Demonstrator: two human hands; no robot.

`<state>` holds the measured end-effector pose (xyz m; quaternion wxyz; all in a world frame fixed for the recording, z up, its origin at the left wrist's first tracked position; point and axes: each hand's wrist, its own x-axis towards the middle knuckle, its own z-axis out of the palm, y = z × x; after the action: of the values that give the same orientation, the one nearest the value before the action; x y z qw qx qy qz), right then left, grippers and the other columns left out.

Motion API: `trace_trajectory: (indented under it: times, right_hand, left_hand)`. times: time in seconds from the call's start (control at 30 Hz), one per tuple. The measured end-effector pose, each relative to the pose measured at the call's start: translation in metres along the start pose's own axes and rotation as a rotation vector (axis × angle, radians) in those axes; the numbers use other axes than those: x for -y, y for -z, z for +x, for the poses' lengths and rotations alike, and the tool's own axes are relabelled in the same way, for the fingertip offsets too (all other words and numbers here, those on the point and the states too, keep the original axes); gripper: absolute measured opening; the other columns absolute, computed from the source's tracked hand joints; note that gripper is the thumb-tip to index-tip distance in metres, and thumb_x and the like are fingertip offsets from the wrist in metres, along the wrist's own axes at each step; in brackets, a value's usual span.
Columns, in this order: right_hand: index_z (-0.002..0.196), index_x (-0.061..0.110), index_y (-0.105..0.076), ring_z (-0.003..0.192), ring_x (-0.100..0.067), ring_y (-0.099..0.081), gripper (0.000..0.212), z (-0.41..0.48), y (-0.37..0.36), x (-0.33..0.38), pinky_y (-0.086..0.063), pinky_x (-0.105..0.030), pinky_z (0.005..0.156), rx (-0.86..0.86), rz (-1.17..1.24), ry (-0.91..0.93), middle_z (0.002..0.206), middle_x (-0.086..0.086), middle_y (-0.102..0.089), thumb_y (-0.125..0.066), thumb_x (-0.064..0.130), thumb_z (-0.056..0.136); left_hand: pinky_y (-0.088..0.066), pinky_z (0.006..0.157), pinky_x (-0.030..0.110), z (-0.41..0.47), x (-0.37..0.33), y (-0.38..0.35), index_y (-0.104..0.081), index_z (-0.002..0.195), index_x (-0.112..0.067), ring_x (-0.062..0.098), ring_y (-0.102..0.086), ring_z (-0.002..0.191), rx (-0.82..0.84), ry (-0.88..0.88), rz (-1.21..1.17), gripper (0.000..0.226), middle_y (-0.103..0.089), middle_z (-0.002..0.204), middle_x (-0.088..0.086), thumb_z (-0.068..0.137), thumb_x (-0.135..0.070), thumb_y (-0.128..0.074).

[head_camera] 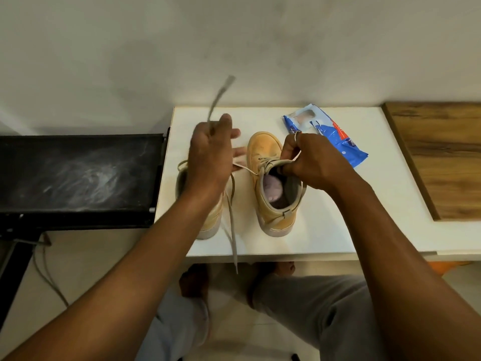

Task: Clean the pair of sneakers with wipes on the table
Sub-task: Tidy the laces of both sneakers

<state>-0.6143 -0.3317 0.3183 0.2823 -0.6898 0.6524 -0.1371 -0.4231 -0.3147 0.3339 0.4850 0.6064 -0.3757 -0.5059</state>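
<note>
— Laces (232, 230) first, is it? Where do the shoes stand?

— Both are on the white table (364, 204), toes to the far side. The right sneaker (265, 149) shows plainly. The left sneaker (212, 220) is mostly behind the forearm, close to the table's left edge.

— And the hands?

— The left hand (208, 155) is raised over the left sneaker, thumb and fingers curled round a lace whose free end flies up, blurred. Its other fingers are too smeared to read. The right hand (309, 162) pinches a lace loop at the right sneaker's collar, fingers curled by the tongue.

— How will a shoe handle?

— Light, I judge, with a soft suede-like upper that gives under a wipe and a stiffer pale sole. I would take it by the heel, or put a hand inside, so the upper has backing. The laces are limp and flat; one hangs over the near edge and could drag.

— Anything inside?

— Something pale pink lies in the right sneaker; insole or stuffing, I cannot tell. The left one's opening is hidden.

— The wipes?

— A blue wipes pack (346, 142) lies just beyond the right hand, to the far right of the shoes. Whether its flap is open I cannot tell; no wipe shows outside it.
</note>
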Motion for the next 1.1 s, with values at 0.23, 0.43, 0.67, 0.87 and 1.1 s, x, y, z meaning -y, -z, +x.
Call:
trace_trajectory:
  times: [0.23,0.43,0.67,0.87,1.1]
  right_hand:
    - [0.082,0.022,-0.063,0.083,-0.016,-0.062,0.019,0.001,-0.001,0.000,-0.057,-0.045,0.080,-0.051,-0.011,-0.003,0.083,0.003,-0.067,-0.079,0.033,0.079]
    - [0.082,0.023,-0.063,0.081,-0.017,-0.062,0.021,0.000,0.000,-0.002,-0.057,-0.048,0.079,-0.067,-0.025,-0.014,0.080,0.006,-0.066,-0.078,0.038,0.079]
    - [0.084,0.022,-0.066,0.082,-0.017,-0.062,0.022,0.002,0.003,-0.003,-0.058,-0.045,0.080,-0.020,-0.050,0.008,0.083,0.001,-0.067,-0.078,0.040,0.078]
    - [0.087,0.025,-0.061,0.081,-0.019,-0.060,0.021,0.001,-0.004,-0.004,-0.056,-0.047,0.077,-0.076,-0.104,0.058,0.084,0.002,-0.064,-0.070,0.043,0.083]
    - [0.094,0.026,-0.058,0.079,-0.019,-0.060,0.021,0.004,-0.015,0.005,-0.055,-0.041,0.074,-0.168,-0.131,0.065,0.081,0.004,-0.062,-0.063,0.045,0.088]
  left_hand:
    - [-0.051,0.103,0.038,-0.014,0.008,0.002,-0.012,0.157,-0.015,0.026,-0.045,0.138,-0.166,-0.384,0.506,0.090,-0.028,0.157,0.006,0.089,-0.022,-0.071]
    - [-0.050,0.102,0.035,-0.017,0.011,0.001,-0.016,0.159,-0.013,0.027,-0.042,0.137,-0.185,-0.392,0.742,0.091,-0.030,0.155,0.009,0.089,-0.032,-0.072]
    - [-0.051,0.097,0.033,-0.017,0.020,-0.010,-0.062,0.134,-0.019,0.017,-0.057,0.118,0.241,-0.591,0.946,0.053,-0.061,0.131,-0.001,0.087,-0.043,-0.072]
    - [-0.043,0.072,0.026,-0.009,0.044,-0.027,-0.072,0.112,-0.016,0.021,-0.066,0.093,0.157,-0.517,0.954,0.027,-0.070,0.104,0.003,0.091,-0.032,-0.066]
    - [-0.032,0.064,0.029,-0.012,0.049,-0.031,-0.063,0.097,-0.009,0.018,-0.047,0.071,0.018,-0.433,0.933,0.027,-0.059,0.082,0.002,0.101,-0.033,-0.051]
